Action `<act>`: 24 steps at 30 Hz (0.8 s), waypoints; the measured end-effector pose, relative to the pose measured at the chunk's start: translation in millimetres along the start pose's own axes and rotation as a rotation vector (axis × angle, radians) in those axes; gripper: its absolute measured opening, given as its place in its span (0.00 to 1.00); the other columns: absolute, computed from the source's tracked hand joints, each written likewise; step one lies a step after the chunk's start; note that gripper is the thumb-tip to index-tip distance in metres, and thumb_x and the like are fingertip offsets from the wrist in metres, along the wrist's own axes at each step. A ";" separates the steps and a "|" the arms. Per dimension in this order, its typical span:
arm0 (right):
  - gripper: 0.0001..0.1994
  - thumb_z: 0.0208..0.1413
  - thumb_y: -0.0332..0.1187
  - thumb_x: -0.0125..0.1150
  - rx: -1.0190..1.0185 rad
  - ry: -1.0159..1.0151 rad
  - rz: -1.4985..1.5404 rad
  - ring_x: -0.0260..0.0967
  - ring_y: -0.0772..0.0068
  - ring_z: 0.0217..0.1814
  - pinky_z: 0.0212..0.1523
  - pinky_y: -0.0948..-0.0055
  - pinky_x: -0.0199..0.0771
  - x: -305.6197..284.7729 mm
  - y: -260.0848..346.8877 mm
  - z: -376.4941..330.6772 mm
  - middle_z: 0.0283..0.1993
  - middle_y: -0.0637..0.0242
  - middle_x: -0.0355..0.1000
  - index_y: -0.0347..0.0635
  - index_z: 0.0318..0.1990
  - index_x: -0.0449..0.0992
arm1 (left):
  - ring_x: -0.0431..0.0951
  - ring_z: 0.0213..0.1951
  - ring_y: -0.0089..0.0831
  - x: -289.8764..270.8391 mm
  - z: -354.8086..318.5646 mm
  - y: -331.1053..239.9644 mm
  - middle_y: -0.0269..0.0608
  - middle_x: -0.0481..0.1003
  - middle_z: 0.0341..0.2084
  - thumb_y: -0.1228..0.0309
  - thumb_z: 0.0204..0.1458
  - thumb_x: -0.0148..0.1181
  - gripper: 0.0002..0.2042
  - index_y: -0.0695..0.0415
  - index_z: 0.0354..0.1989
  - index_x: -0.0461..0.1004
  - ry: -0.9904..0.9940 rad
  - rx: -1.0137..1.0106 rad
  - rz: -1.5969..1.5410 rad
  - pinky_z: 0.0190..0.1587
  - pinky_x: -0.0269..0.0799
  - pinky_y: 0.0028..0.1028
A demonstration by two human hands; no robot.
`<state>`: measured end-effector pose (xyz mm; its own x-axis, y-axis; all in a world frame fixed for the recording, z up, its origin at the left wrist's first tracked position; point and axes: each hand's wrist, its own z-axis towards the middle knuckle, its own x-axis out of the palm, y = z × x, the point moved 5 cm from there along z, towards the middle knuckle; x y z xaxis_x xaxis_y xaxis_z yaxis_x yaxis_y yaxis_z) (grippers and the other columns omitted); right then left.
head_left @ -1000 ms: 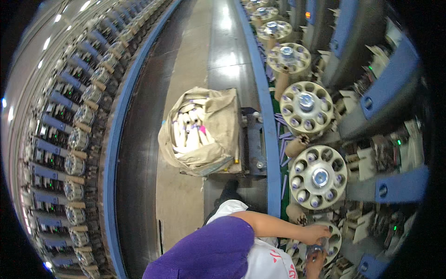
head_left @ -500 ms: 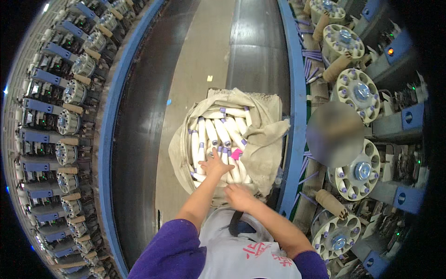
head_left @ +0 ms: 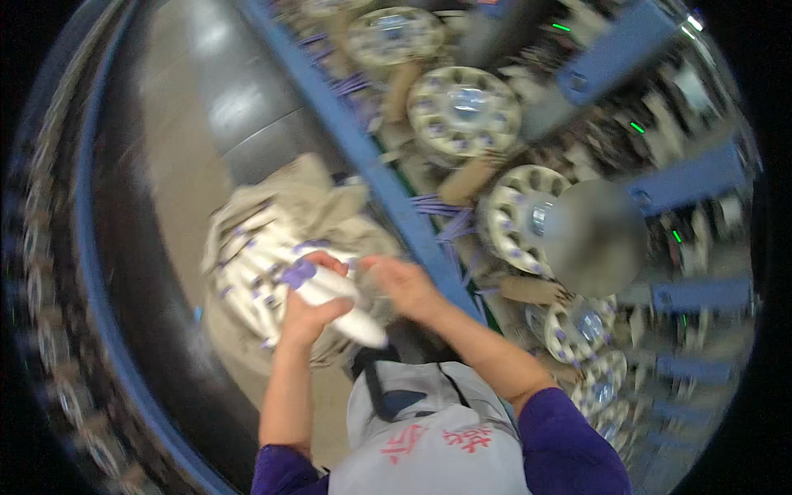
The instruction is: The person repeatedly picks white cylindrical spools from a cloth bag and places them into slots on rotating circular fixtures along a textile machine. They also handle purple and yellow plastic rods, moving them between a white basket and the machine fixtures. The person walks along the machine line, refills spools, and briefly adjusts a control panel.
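My left hand (head_left: 307, 320) is wrapped round a small bunch of white yarn bobbins (head_left: 356, 320) with purple tube ends. It holds them above the near edge of a beige cloth sack (head_left: 301, 188), their white tips pointing toward me and to the right. My right hand (head_left: 406, 287) hovers just right of the bunch, its fingers toward the bobbins. Motion blurs those fingers, so whether they pinch anything is unclear. More white bobbins (head_left: 241, 285) lie heaped inside the open sack.
A blue rail (head_left: 363, 136) runs along the right of the aisle, another blue rail (head_left: 87, 206) along the left. Beyond the right rail stand machines with round bobbin magazines (head_left: 464, 111), brown cones (head_left: 472, 177) and loose purple tubes (head_left: 441, 206).
My view has swung to the right. My left hand was spread over the bobbins in the sack and now holds some up. My right hand has lifted from the sack's near edge.
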<state>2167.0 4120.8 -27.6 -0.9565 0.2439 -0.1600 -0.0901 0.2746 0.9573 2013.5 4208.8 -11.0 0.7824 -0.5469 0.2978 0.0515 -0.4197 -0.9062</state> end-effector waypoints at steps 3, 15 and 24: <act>0.20 0.65 0.39 0.48 -0.051 -0.033 0.338 0.71 0.70 0.46 0.48 0.72 0.72 -45.9 44.5 -51.3 0.48 0.63 0.72 0.38 0.59 0.67 | 0.75 0.44 0.40 90.8 8.8 -31.1 0.46 0.73 0.41 0.79 0.34 0.63 0.26 0.59 0.47 0.66 0.383 -0.097 -0.373 0.50 0.71 0.38; 0.08 0.57 0.33 0.58 0.784 -1.039 0.020 0.64 0.79 0.24 0.26 0.77 0.66 -358.0 -110.7 -508.1 0.24 0.72 0.68 0.39 0.31 0.73 | 0.76 0.46 0.46 345.4 -8.4 45.4 0.51 0.76 0.41 0.78 0.49 0.61 0.14 0.57 0.45 0.67 0.436 -0.323 -0.452 0.52 0.72 0.45; 0.17 0.61 0.41 0.54 0.170 -0.376 0.792 0.56 0.83 0.26 0.25 0.80 0.56 -305.5 -55.3 -415.8 0.33 0.73 0.64 0.45 0.54 0.67 | 0.74 0.49 0.49 539.5 -65.0 59.8 0.51 0.75 0.43 0.70 0.54 0.61 0.12 0.56 0.44 0.70 0.718 -0.430 -0.450 0.55 0.69 0.50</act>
<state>2348.9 3644.4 68.4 -0.5634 0.7014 0.4365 0.6297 0.0225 0.7765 2398.4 3841.5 115.0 0.1693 -0.5234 0.8351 -0.0893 -0.8520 -0.5159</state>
